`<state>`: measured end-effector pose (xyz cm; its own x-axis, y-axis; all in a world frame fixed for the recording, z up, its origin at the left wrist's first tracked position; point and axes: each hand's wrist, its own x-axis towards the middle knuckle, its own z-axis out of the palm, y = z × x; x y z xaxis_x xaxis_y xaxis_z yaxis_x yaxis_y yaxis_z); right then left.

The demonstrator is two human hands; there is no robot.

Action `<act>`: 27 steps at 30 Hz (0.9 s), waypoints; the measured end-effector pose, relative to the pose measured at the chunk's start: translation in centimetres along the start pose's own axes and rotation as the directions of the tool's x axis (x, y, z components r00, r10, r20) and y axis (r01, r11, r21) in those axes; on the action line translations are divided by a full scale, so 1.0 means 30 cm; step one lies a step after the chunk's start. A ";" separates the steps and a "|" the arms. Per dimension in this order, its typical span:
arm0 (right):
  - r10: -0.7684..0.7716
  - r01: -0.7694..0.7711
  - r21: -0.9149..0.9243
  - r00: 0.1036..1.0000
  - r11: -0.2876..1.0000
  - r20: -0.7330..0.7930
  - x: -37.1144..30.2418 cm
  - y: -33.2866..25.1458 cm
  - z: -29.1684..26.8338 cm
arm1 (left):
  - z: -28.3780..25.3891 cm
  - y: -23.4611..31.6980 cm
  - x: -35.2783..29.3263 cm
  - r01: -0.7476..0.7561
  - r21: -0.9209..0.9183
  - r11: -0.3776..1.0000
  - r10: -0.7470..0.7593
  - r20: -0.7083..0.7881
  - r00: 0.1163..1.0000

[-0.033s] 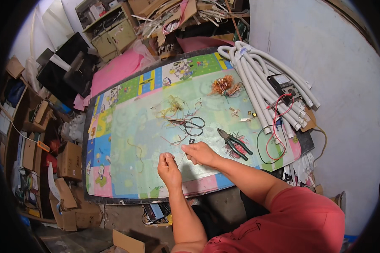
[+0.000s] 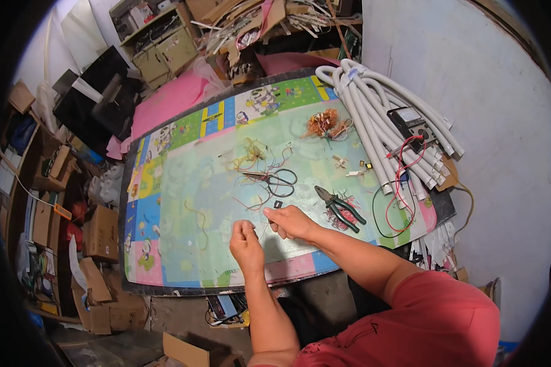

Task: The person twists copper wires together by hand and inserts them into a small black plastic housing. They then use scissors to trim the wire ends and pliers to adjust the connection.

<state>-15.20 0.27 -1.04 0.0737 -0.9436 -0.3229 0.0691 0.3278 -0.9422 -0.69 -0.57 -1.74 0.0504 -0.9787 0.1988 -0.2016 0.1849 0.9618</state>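
Over the near part of the table, my left hand (image 2: 247,246) is closed with its fingers curled. My right hand (image 2: 292,222) pinches close beside it. A thin pale wire (image 2: 264,233) runs between them, its ends hidden in the fingers. Just beyond my right hand lies a small black square part (image 2: 278,204). Black-handled scissors (image 2: 278,182) rest farther off, touching a loose tangle of thin coloured wires (image 2: 253,154). Right of my hands, green-handled pliers (image 2: 341,209) lie on a pile of reddish wire scraps (image 2: 347,215).
A copper wire bundle (image 2: 324,124) and small connectors (image 2: 355,174) lie on the far right of the patterned table mat (image 2: 183,183). White flexible tubes (image 2: 367,122) line the right edge, with a multimeter (image 2: 412,122) and its red and black leads on them. Cardboard boxes (image 2: 101,232) stand left.
My left hand has shifted very slightly toward my right hand. Everything else looks the same.
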 end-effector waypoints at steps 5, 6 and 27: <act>0.154 -0.161 0.216 0.987 0.963 0.049 0.009 0.011 -0.026 | 0.005 0.051 -0.028 0.013 0.238 0.971 -0.079 0.272 0.959; 0.196 -0.201 0.209 0.980 0.957 0.045 -0.003 -0.004 -0.027 | 0.007 0.061 -0.032 0.006 0.316 0.949 -0.093 0.260 0.961; -0.257 0.266 -0.042 0.954 0.963 0.156 0.019 0.029 -0.049 | -0.048 0.064 -0.018 0.392 -0.103 0.914 -0.307 0.455 0.836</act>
<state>-16.58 -0.05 -2.18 0.2079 -0.9768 -0.0523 0.0445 0.0628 -0.9970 0.31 0.46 0.28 -0.3410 -0.9153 -0.2146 -0.0637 -0.2052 0.9766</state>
